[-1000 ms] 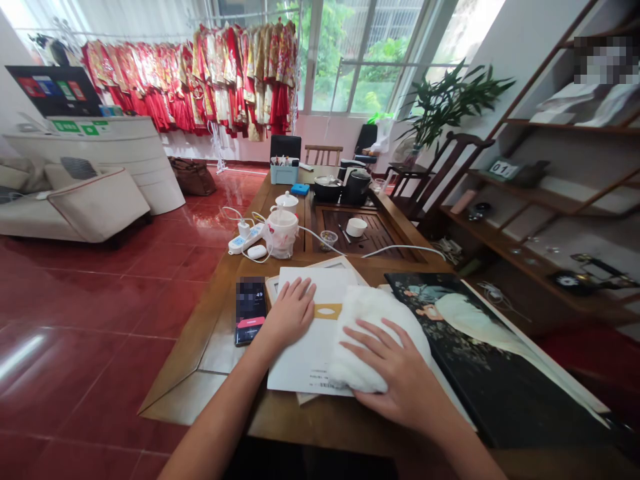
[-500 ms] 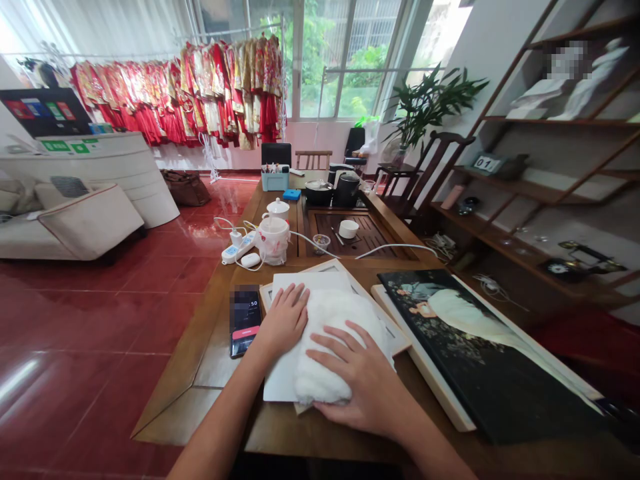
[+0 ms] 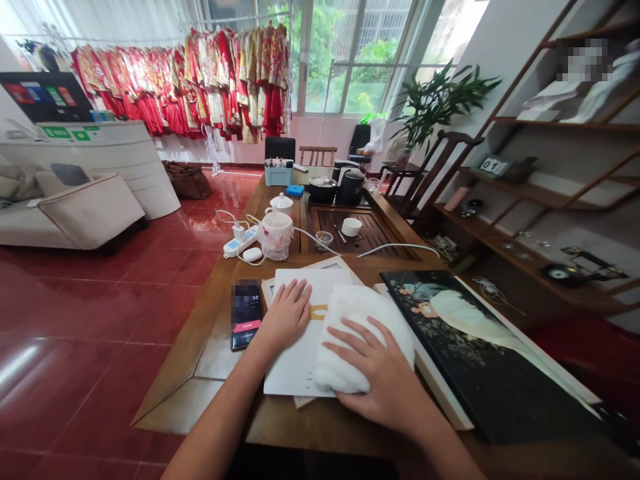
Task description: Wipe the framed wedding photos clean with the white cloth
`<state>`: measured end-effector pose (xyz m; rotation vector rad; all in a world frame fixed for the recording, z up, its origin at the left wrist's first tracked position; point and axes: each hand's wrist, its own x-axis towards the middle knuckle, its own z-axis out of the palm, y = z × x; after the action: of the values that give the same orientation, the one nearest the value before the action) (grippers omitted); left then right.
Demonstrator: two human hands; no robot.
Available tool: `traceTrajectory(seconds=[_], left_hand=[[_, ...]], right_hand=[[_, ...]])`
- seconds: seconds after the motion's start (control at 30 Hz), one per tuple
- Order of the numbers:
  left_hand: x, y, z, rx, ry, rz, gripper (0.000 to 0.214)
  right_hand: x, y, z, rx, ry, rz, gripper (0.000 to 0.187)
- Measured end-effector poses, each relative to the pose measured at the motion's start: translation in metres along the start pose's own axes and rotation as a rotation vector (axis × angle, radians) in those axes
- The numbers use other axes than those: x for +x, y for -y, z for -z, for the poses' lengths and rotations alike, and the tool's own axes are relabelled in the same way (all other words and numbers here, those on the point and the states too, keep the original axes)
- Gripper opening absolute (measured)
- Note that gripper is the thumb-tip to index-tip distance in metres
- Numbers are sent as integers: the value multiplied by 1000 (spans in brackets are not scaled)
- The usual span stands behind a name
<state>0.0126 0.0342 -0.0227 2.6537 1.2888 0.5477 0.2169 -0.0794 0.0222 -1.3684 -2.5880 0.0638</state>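
My left hand (image 3: 289,312) lies open and flat on a white board or book cover (image 3: 293,360), which has a tan mark and small print on its face. A thick, fluffy white cloth (image 3: 345,367) is bunched over the right side of that cover. Gripping it is my right hand (image 3: 373,367), fingers spread over the top and thumb along the near edge. Beneath the cover, a pale wooden frame (image 3: 345,262) sticks out at the far side and at a near corner. The rest of the frame is hidden.
Left of the cover lies a phone (image 3: 246,320). A large framed picture (image 3: 480,347) rests at the right. Farther off are a power strip (image 3: 240,242), a pink-white container (image 3: 276,235), a white cable (image 3: 400,245) and a tea tray (image 3: 380,233) with a small white bowl (image 3: 352,227).
My right hand and the cloth have slid to the right, uncovering the tan mark and small print. My left hand stays on the cover. The whole view has shifted slightly.
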Motion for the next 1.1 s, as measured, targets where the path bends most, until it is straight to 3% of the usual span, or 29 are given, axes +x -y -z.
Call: traceTrajectory(seconds=[0.17,0.27,0.63,0.93,1.1], left_hand=[[0,3,3,15,38,-38,48],[0,4,3,16,35,-49,49],[0,0,3,-14,2,-7,44],[0,3,3,1,24,-37,46],[0,3,5,-16,43,-31,46]], right_hand=[[27,30,-6,86,39,61,59],[29,33,-8,92,19,55,59],[-18,-17,2,-56,-27,-49,55],[24,30,-8,66,67,39,61],[23,25,-6,102,89,41,63]])
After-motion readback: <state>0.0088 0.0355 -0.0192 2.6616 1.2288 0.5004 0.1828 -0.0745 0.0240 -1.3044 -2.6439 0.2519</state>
